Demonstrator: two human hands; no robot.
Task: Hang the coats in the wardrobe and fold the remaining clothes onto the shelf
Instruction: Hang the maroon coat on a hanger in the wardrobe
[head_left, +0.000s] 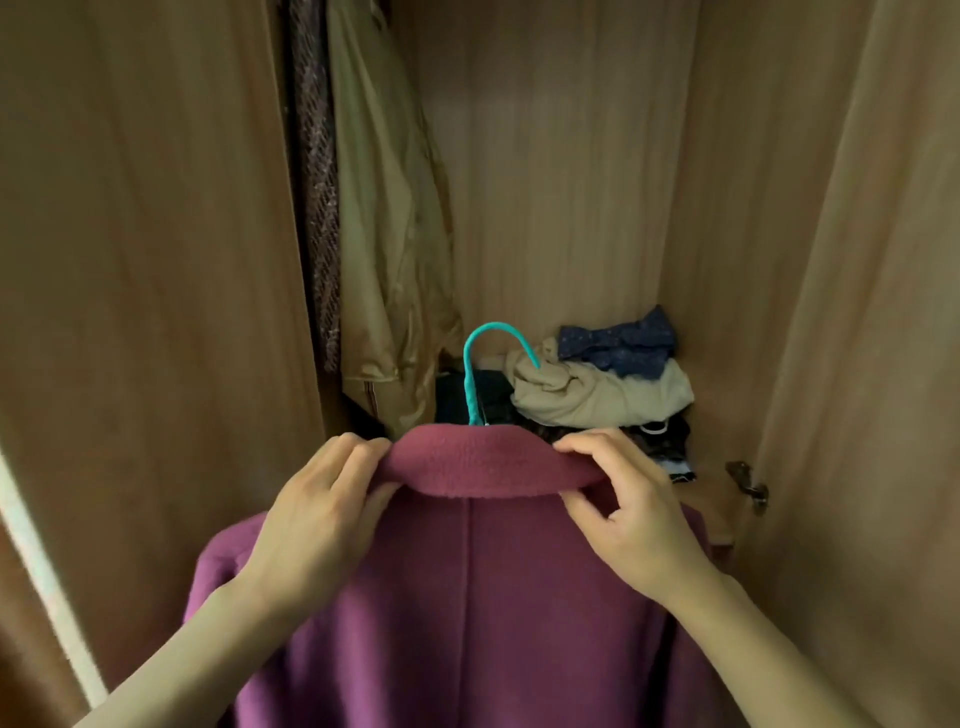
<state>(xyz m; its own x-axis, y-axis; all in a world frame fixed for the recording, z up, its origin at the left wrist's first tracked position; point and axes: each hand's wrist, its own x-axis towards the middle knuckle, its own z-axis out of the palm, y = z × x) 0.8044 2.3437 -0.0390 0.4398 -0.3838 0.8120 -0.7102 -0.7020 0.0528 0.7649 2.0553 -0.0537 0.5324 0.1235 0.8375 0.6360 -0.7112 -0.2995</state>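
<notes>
Head view: left hand (317, 499) and right hand (623, 509) pinch collar of purple coat (467, 597); risk: coat slips off teal hanger (483, 364) if collar tugged, rail unseen

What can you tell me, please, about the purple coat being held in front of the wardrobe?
The coat is purple-red, of thick felted cloth that looks like wool. Its back faces the camera, with a straight seam down the middle and a folded-over collar on top. It sits on a teal hanger whose hook rises behind the collar, free of any rail. The left hand and right hand each pinch an end of the collar. Its lower part runs out of view.
</notes>
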